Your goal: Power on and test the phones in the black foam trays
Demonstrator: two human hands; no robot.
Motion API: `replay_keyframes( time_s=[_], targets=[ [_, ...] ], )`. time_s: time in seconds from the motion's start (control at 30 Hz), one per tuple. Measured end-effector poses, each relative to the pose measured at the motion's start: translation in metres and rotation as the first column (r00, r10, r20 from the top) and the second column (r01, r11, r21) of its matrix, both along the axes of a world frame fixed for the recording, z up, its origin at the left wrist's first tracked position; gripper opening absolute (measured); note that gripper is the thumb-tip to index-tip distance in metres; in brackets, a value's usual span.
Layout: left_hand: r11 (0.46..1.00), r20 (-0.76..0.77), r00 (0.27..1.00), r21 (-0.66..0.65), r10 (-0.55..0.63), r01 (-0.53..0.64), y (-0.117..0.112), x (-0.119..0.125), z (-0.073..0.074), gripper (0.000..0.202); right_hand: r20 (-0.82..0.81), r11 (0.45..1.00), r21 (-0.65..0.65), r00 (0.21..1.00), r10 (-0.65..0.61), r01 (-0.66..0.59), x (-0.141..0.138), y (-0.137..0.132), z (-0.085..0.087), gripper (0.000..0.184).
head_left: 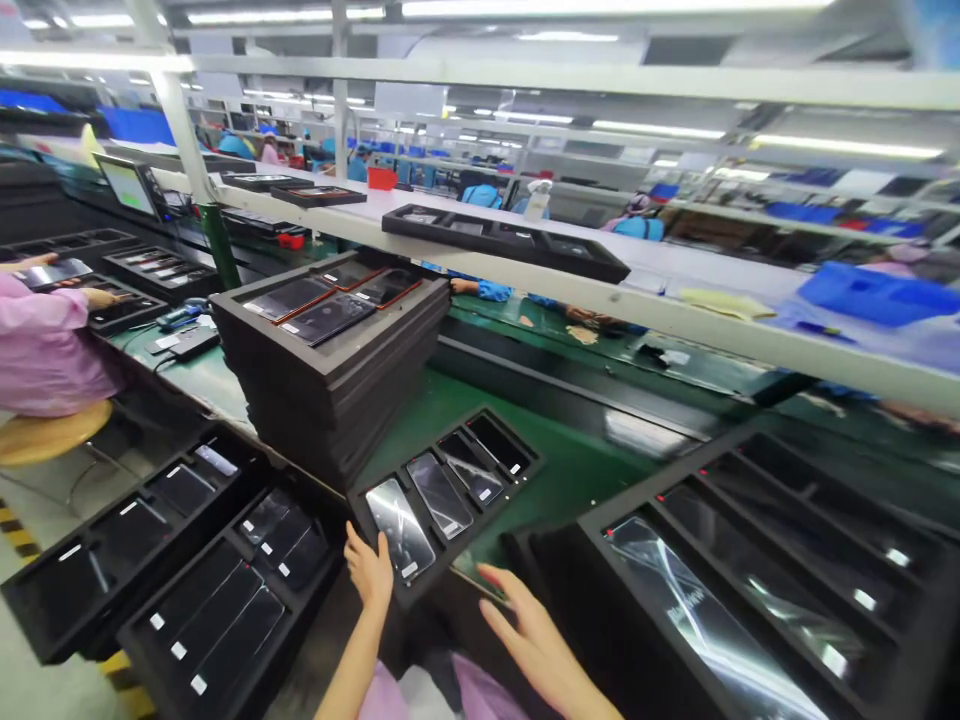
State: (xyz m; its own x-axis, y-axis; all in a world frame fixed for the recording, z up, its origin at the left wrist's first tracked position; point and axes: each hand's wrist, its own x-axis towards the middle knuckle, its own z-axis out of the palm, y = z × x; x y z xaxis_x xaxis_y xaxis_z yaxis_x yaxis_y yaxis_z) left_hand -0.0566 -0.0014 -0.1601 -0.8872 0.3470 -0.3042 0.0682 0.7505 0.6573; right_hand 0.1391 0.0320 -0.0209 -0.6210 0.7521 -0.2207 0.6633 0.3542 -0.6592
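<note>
A black foam tray (pixel 411 590) holding several smartphones lies on the green bench in front of me. My left hand (pixel 370 567) is at the tray's near left corner, fingers stretched, beside the nearest phone (pixel 400 528); whether it presses on the tray I cannot tell. Apart from the tray's near right side, my right hand (pixel 525 620) hovers with its fingers spread and holds nothing. The phones in the tray have dark, glossy screens, each with a small white label at one end. To the right, a bigger black tray (pixel 592 520) holds several dark screens with white labels.
A tall stack of black trays (pixel 330 380) stands at the back left. Two filled trays (pixel 135 640) (pixel 22 590) sit low at the left. Above the bench runs a white shelf (pixel 675 300) bearing another tray (pixel 502 245). A co-worker in a pink sleeve (pixel 45 340) works at far left.
</note>
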Motion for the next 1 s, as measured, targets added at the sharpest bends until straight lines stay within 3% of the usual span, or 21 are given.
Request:
replay_keyframes(
  time_s=[0.13,0.2,0.3,0.57,1.0],
  targets=[
    [0.995,-0.164,0.982,-0.03,-0.097,0.094,0.021,0.018,0.009,0.061,0.179,0.988,0.141,0.98,-0.083,0.058,-0.078,0.064,-0.075,0.05],
    [0.991,-0.197,0.972,-0.065,-0.126,0.115,0.04,0.017,0.01,0.063,0.232,0.98,0.18,0.964,-0.13,0.088,-0.109,0.087,-0.097,0.058],
    [0.987,-0.218,0.97,-0.144,-0.107,0.077,0.063,0.009,0.007,0.066,0.287,0.968,0.221,0.94,-0.184,0.122,-0.133,0.101,-0.118,0.072],
    [0.963,-0.284,0.948,-0.261,-0.144,0.068,0.074,0.009,-0.004,0.072,0.266,0.953,0.263,0.939,-0.218,0.147,-0.128,0.113,-0.143,0.079],
    [0.961,-0.278,0.957,-0.277,-0.08,0.0,0.08,0.004,-0.004,0.066,0.175,0.951,0.284,0.969,-0.174,0.12,-0.122,0.117,-0.148,0.079]
  ],
)
